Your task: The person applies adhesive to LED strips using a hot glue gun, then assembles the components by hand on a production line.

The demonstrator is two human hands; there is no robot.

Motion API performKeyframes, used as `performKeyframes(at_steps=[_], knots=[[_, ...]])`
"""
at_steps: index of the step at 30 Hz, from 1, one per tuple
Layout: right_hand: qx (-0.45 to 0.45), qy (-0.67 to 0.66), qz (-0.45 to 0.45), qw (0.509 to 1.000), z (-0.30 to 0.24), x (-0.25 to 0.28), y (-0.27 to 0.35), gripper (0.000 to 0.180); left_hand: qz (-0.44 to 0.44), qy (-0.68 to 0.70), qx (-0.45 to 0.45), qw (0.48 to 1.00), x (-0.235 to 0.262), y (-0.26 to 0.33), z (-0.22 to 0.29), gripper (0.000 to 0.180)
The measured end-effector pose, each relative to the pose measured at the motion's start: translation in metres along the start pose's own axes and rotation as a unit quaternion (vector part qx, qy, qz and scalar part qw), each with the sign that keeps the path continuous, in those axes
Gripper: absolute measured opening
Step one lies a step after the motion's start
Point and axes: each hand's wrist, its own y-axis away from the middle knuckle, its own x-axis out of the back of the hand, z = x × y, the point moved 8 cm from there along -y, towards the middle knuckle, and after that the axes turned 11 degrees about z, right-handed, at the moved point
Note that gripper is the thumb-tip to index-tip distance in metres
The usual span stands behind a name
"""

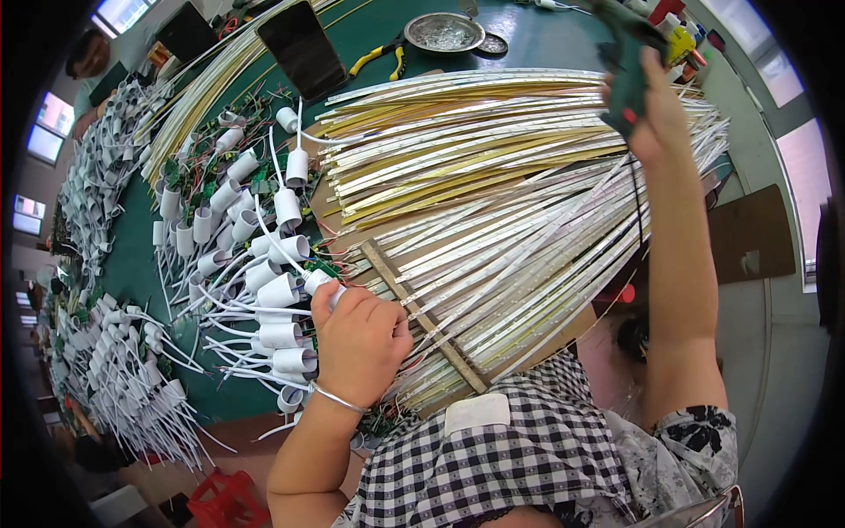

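Note:
My left hand [361, 341] is closed round a white plastic cap [317, 280] with a white cable, at the ends of the strips. Raised at the upper right, my right hand [658, 114] grips a dark green pistol-shaped power tool [623, 70], somewhat blurred, with a dark cord hanging below. Long white and yellow LED strips [475, 176] fan out across the bench between my hands. A worn flat bar [422, 312] lies across the nearer strips. Left of my left hand lie several white cylindrical caps [280, 290] with cables, mixed with small green circuit boards [264, 180].
A phone [302, 48] stands at the back, beside yellow-handled pliers [380, 63] and a metal dish [444, 33]. Heaps of wired white caps [123, 370] fill the left side. A red stool [227, 500] is below. Another person [88, 57] is at the far left.

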Motion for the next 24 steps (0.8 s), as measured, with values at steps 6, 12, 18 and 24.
performKeyframes(at_steps=[6, 12, 18, 24], knots=[[-0.057, -0.124, 0.033, 0.990, 0.092, -0.028, -0.140, 0.041, -0.005, -0.005, 0.006, 1.000, -0.002, -0.001, -0.002, 0.010], [-0.148, -0.029, 0.037, 0.988, 0.143, -0.052, -0.164, 0.038, 0.000, 0.004, 0.010, 1.000, -0.001, 0.001, -0.005, 0.011], [-0.104, 0.174, -0.004, 0.979, 0.124, -0.040, -0.150, 0.034, -0.019, -0.002, 0.010, 1.000, -0.002, 0.000, -0.003, 0.009], [-0.044, 0.273, -0.060, 0.959, 0.100, -0.036, -0.130, 0.028, -0.032, 0.003, -0.001, 0.999, -0.004, -0.001, 0.001, 0.009]])
